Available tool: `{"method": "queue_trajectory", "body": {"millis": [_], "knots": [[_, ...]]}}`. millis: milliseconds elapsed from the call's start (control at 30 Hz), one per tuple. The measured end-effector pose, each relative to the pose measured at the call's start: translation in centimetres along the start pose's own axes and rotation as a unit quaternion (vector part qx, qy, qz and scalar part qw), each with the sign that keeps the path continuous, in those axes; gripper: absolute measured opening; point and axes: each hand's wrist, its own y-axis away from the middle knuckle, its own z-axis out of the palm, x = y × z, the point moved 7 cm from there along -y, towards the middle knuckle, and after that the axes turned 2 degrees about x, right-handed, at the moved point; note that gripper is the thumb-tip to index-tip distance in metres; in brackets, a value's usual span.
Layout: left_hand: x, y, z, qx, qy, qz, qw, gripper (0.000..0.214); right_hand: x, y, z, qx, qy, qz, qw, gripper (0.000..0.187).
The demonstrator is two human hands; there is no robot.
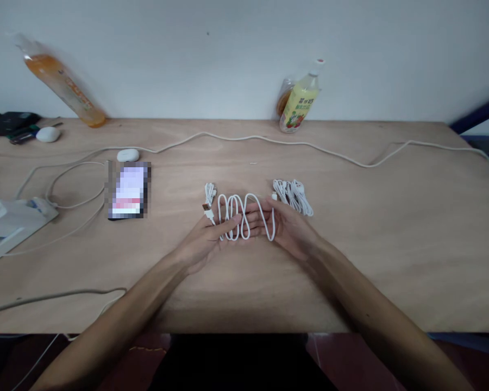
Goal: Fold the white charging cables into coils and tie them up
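Note:
A white USB cable lies in loose loops across both my hands above the wooden table. My left hand is closed on it, with the thumb over the coils and the fingers beneath. One USB plug sticks out past the left thumb. My right hand holds the cable's other end, whose white connector shows by the thumb tip. Beyond the left hand lies a small bundled white cable. A larger bundle of white cables rests just past the right hand.
A phone lies to the left, near a white earbud case. A long white cord runs across the table. Two drink bottles, one orange and one yellow, lean on the wall. A white box sits far left.

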Motion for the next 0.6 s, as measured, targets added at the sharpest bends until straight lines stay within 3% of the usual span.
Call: {"method": "queue_trajectory", "body": {"millis": [233, 400, 600], "knots": [[0.1, 0.0, 0.3, -0.006, 0.0, -0.003, 1.0, 0.04, 0.0, 0.0, 0.3, -0.009, 0.004, -0.001, 1.0, 0.053], [0.0, 0.1, 0.3, -0.005, 0.011, -0.01, 1.0, 0.045, 0.0, 0.1, 0.5, -0.012, -0.007, -0.029, 0.999, 0.041], [-0.2, 0.0, 0.6, -0.027, 0.025, -0.03, 0.999, 0.033, -0.1, 0.5, 1.0, -0.025, -0.004, -0.039, 0.999, 0.035]]}}
